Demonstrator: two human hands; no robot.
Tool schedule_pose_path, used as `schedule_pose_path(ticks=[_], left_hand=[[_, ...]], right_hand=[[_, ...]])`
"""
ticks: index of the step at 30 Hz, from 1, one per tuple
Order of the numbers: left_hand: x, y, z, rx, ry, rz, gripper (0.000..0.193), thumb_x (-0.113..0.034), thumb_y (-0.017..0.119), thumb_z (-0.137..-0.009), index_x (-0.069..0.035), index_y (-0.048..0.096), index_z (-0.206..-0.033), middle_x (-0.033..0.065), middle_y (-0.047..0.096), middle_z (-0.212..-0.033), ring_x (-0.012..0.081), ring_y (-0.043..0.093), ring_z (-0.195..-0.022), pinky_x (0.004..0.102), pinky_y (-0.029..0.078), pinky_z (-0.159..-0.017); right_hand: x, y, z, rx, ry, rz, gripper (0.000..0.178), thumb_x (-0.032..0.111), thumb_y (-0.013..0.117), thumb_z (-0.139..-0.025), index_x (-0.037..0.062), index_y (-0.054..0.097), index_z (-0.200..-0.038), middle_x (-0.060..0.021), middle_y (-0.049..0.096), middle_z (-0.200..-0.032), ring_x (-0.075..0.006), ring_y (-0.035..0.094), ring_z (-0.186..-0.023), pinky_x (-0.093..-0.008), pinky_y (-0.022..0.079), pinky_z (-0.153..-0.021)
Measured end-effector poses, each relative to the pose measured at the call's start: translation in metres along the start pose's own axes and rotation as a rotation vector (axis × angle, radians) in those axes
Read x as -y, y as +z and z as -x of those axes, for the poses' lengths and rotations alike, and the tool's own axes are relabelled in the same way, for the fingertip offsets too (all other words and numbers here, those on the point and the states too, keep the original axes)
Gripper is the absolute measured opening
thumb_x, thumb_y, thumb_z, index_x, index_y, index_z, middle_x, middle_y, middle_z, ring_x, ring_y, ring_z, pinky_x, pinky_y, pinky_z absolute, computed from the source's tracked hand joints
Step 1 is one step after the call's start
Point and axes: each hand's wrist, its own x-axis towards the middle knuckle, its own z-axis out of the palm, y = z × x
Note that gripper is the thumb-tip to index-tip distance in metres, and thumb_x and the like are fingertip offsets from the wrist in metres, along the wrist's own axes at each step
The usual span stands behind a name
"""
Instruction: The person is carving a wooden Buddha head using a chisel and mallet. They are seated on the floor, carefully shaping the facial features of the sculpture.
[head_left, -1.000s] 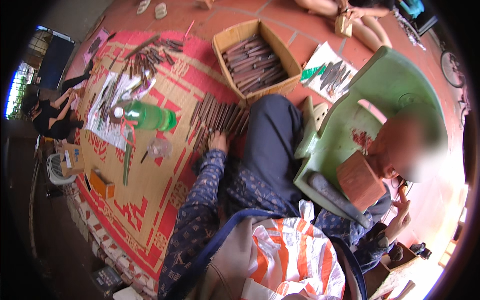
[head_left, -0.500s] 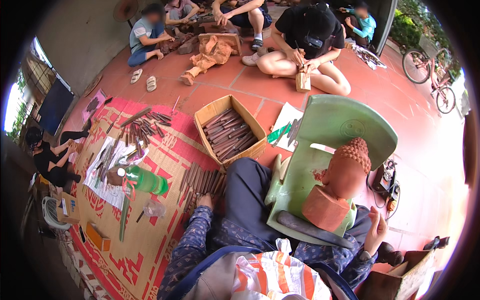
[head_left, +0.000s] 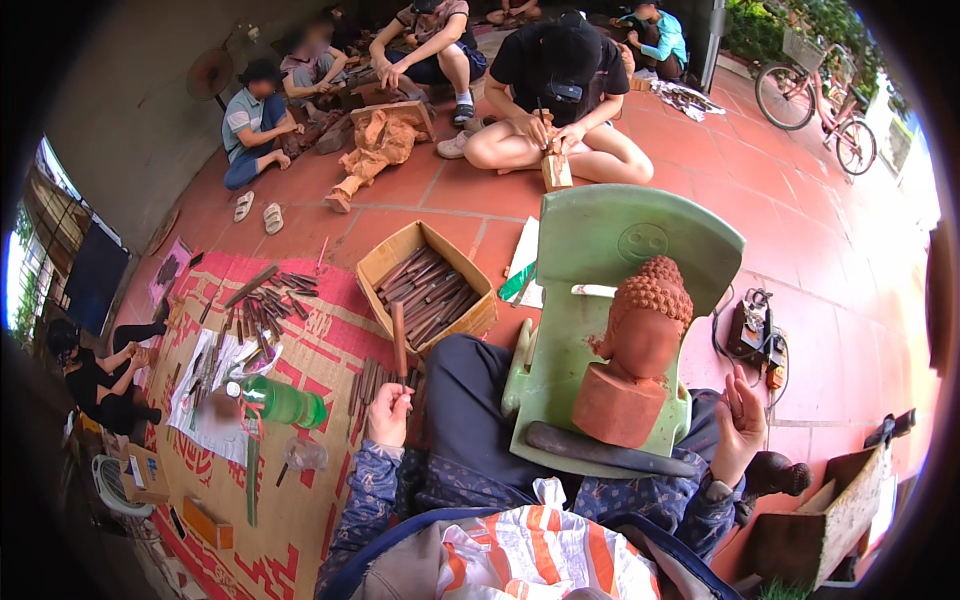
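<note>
My left hand (head_left: 387, 414) is closed on the lower end of a carving chisel (head_left: 399, 335), its brown wooden handle pointing up beside the cardboard box. Fingers apart and palm up, my right hand (head_left: 738, 424) holds nothing beside the chair's right edge. A reddish-brown carved wooden head (head_left: 645, 325) with curled hair rests on its block-like base on the seat of a small green plastic chair (head_left: 562, 270) at my lap. Below my left hand's chisel, more wooden-handled chisels (head_left: 366, 394) lie in a row on the mat.
A cardboard box (head_left: 484, 318) of tools stands ahead. On the red-patterned mat (head_left: 235, 490) are a green bottle (head_left: 285, 402) and several tools. A wooden box (head_left: 828, 520) sits to the right, near a corded device (head_left: 752, 325). Other people sit carving farther off.
My left hand has risen from the row on the mat with a chisel in it. My right hand's fingers have spread. The whole view has shifted slightly.
</note>
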Motion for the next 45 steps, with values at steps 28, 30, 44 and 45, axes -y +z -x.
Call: schedule_pose_path(ticks=[28,30,44,45], left_hand=[[-0.222,0.164,-0.013,0.742,0.274,0.268,0.034,-0.019,0.082,-0.078,-0.002,0.064,-0.101,0.0030,0.059,-0.080,0.0130,0.057,-0.077,0.0285,0.045,-0.068],[-0.214,0.178,-0.022,0.550,0.319,0.207,0.061,-0.026,0.085,-0.074,-0.002,0.053,-0.120,0.0071,0.057,-0.098,0.0167,0.057,-0.091,0.0308,0.046,-0.078],[-0.195,0.212,-0.041,0.466,0.322,0.382,0.078,-0.008,0.070,-0.078,0.003,0.026,-0.141,0.0244,0.040,-0.138,0.0357,0.047,-0.127,0.0444,0.040,-0.106],[-0.199,0.211,-0.037,0.525,0.336,0.352,0.091,-0.015,0.077,-0.076,0.004,0.020,-0.145,0.0264,0.036,-0.141,0.0375,0.043,-0.130,0.0450,0.038,-0.108]], right_hand=[[0.081,0.038,-0.006,0.755,-0.047,0.038,0.018,0.009,0.071,-0.083,-0.0047,0.067,-0.093,-0.0216,0.070,-0.096,-0.0295,0.070,-0.087,-0.0349,0.055,-0.077],[0.078,0.031,-0.004,0.604,-0.017,0.052,0.021,0.012,0.070,-0.085,-0.0065,0.066,-0.094,-0.0235,0.070,-0.098,-0.0270,0.070,-0.086,-0.0332,0.054,-0.077],[0.066,0.045,-0.009,0.462,0.073,0.025,0.016,0.011,0.059,-0.091,-0.0043,0.057,-0.092,-0.0292,0.063,-0.119,-0.0321,0.062,-0.115,-0.0376,0.046,-0.096],[0.065,0.047,-0.012,0.492,0.056,0.043,0.015,0.011,0.058,-0.091,-0.0044,0.057,-0.092,-0.0292,0.064,-0.118,-0.0339,0.060,-0.118,-0.0395,0.045,-0.098]])
